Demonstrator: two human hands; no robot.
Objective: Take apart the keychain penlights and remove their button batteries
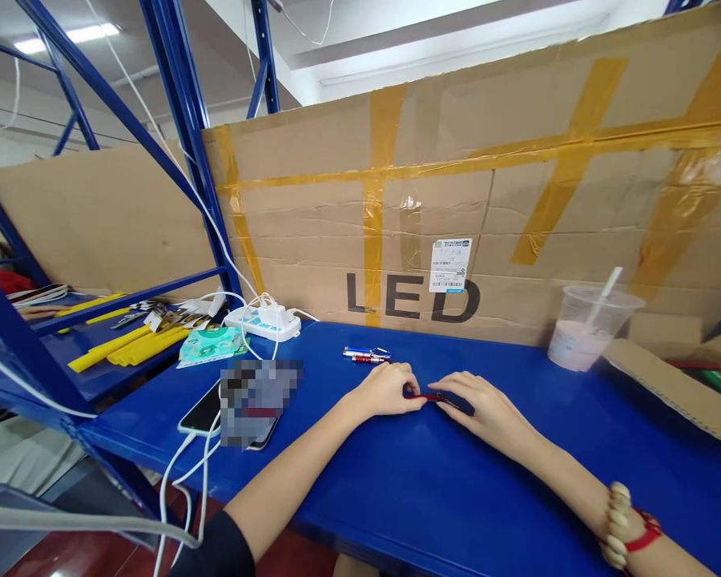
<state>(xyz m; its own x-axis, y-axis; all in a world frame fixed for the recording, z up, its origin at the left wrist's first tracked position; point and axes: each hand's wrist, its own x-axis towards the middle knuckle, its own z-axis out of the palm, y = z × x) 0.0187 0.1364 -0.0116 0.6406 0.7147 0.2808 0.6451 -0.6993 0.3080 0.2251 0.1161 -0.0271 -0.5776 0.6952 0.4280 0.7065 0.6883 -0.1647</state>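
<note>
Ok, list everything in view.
slim item: one, red and dark, between hands
pen-like items: at least two, blue, red, silver, beyond left hand
phone: one, black, left; pixelation hides what's beside it
cables: several, white, left
power strip: one, white, table's back
packet: one, teal, beside strip
tubes: several, yellow, left
cup with straw: one, clear, right
box: one, brown, right
cardboard panels: two, brown, behind
tape: several, yellow, on panel
label: one, white, on panel
table: one, blue, beneath hands
posts: several, blue, left
ceiling light: one, white, upper left
bracelets: two, beige, red, right wrist
left hand: one, bare, centre
right hand: one, bare, centre
</note>
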